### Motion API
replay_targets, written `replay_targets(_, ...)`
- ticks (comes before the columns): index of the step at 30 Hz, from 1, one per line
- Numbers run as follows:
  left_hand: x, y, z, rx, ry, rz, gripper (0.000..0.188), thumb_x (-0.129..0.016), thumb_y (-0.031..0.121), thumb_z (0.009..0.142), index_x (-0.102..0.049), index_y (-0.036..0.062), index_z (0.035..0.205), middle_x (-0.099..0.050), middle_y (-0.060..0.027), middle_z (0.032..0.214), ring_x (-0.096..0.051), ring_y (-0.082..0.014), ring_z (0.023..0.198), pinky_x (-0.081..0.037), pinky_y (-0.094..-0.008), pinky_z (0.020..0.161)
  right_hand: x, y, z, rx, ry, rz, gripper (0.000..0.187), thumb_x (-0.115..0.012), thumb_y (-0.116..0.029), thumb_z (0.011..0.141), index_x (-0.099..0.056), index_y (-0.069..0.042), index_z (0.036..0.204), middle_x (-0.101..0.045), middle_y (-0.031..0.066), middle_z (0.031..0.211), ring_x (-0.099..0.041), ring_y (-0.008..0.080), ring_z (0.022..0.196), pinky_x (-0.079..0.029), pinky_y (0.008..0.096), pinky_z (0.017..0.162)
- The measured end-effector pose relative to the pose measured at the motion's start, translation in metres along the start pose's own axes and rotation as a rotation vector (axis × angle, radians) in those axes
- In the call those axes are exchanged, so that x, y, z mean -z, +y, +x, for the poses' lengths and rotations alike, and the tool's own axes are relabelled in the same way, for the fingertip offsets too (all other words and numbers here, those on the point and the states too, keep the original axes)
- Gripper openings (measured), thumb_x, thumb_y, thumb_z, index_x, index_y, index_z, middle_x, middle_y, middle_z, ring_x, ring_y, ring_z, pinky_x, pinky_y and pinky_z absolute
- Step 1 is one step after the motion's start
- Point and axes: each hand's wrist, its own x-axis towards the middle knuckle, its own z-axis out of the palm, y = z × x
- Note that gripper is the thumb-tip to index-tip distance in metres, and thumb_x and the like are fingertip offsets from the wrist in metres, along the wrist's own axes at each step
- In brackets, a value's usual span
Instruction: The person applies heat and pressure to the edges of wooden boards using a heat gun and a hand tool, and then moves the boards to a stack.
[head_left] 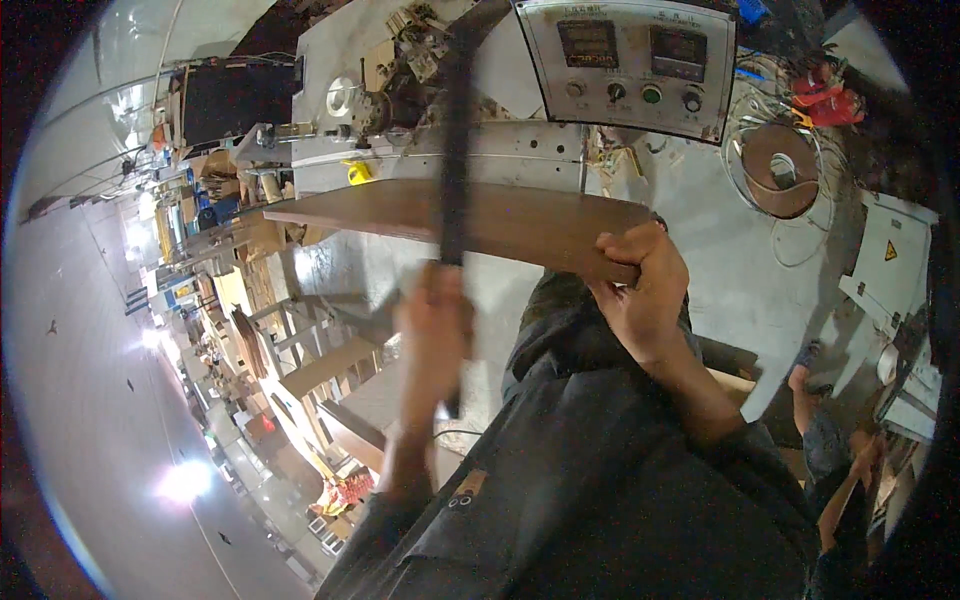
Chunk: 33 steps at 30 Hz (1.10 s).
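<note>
A brown board (540, 222) runs across in front of me, one long edge turned toward my body. Its right corner is gripped by my right hand (648, 290), thumb beneath and fingers curled at the edge. My left hand (432, 330), smeared by motion, is closed around a long, flat, dark bar (457, 150). This bar stands nearly upright in the picture and crosses in front of the board; its short lower end sticks out below my fist. Whether the bar touches the board's edge I cannot tell.
Beyond the board is a pale machine with a control panel (628, 108) of dials and displays. A coil of brown strip (778, 168) lies at right, near a grey electrical box (893, 250). Another person (828, 450) is at lower right. Wooden frames (320, 365) stand left.
</note>
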Motion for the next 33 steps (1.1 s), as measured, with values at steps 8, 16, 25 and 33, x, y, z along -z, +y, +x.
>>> replay_targets(8, -0.041, 0.045, -0.029, -0.003, -0.224, 0.103, 0.045, -0.061, 0.044, 0.113, -0.062, 0.0006, 0.123, -0.064, -0.0122, 0.072, -0.060, -0.0296, 0.062, -0.047, -0.0449, 0.056, 0.004, 0.005, 0.000, -0.023, -0.044, -0.020, 0.052, -0.093, -0.011, 0.065, -0.065, -0.009, 0.109, -0.075, 0.0098, 0.105, -0.072, 0.0363, 0.094, -0.057, 0.0465, 0.080)
replay_targets(16, 0.044, 0.002, 0.043, 0.170, 0.103, -0.119, 0.046, -0.054, 0.053, 0.115, -0.061, 0.0091, 0.101, -0.052, 0.0009, 0.065, -0.051, -0.0082, 0.050, -0.039, -0.0290, 0.043, -0.004, 0.002, 0.007, -0.071, 0.036, 0.063, 0.044, -0.095, -0.008, 0.069, -0.068, -0.009, 0.104, -0.075, 0.0089, 0.101, -0.074, 0.0326, 0.088, -0.058, 0.0429, 0.077)
replay_targets(25, -0.023, 0.073, -0.030, -0.015, -0.241, 0.038, 0.032, -0.062, 0.036, 0.114, -0.063, 0.0035, 0.112, -0.063, -0.0147, 0.067, -0.062, -0.0246, 0.061, -0.049, -0.0470, 0.057, -0.005, 0.011, 0.000, -0.033, -0.022, 0.115, 0.042, -0.096, -0.002, 0.077, -0.066, -0.004, 0.106, -0.076, 0.0098, 0.101, -0.075, 0.0213, 0.086, -0.058, 0.0313, 0.075)
replay_targets(33, -0.045, 0.087, -0.039, -0.236, -0.270, -0.024, 0.033, -0.063, 0.032, 0.113, -0.058, 0.0012, 0.102, -0.061, -0.0273, 0.068, -0.064, -0.0543, 0.069, -0.045, -0.0569, 0.059, -0.001, 0.022, -0.008, -0.140, -0.028, -0.072, 0.037, -0.091, -0.007, 0.083, -0.073, -0.003, 0.114, -0.080, 0.0090, 0.098, -0.077, 0.0205, 0.086, -0.059, 0.0333, 0.076)
